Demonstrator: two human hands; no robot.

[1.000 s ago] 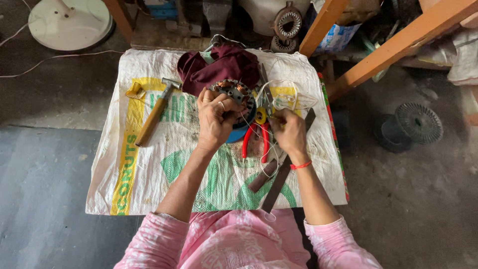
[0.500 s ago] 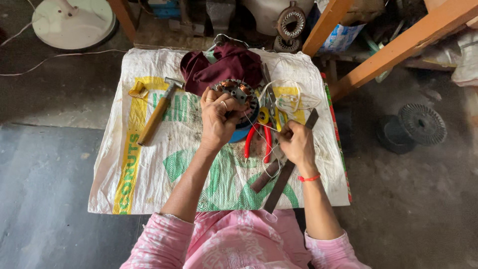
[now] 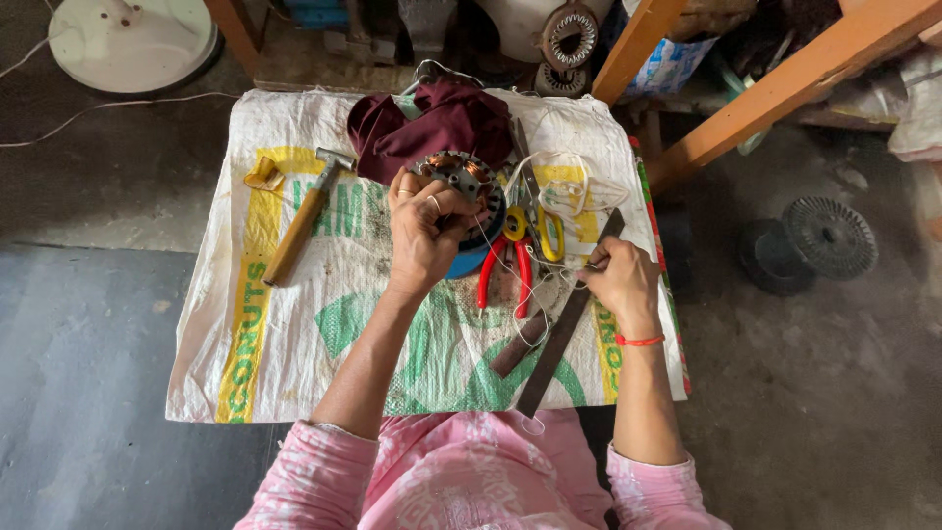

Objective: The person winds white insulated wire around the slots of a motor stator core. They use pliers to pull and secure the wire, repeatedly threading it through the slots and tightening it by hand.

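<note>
My left hand (image 3: 424, 231) grips a round motor stator (image 3: 459, 175) with copper windings, held above a blue ring-shaped part (image 3: 469, 260). My right hand (image 3: 618, 280) is off to the right, pinching a thin white thread (image 3: 510, 280) that runs back toward the stator. Both hands hover over a white woven sack (image 3: 294, 344) spread on the floor. Red-handled pliers (image 3: 500, 275) and yellow-handled scissors (image 3: 535, 228) lie between my hands. A long dark metal strip (image 3: 559, 339) lies under my right hand.
A wooden-handled hammer (image 3: 299, 221) lies on the sack at left, next to a maroon cloth (image 3: 432, 123). A white round fan base (image 3: 132, 39) sits top left. Orange wooden frame legs (image 3: 785, 83) stand at right, with a black wire spool (image 3: 810, 245) on the floor.
My right hand has moved away to the right and down from the stator, drawing the thread out. My left hand stays on the stator.
</note>
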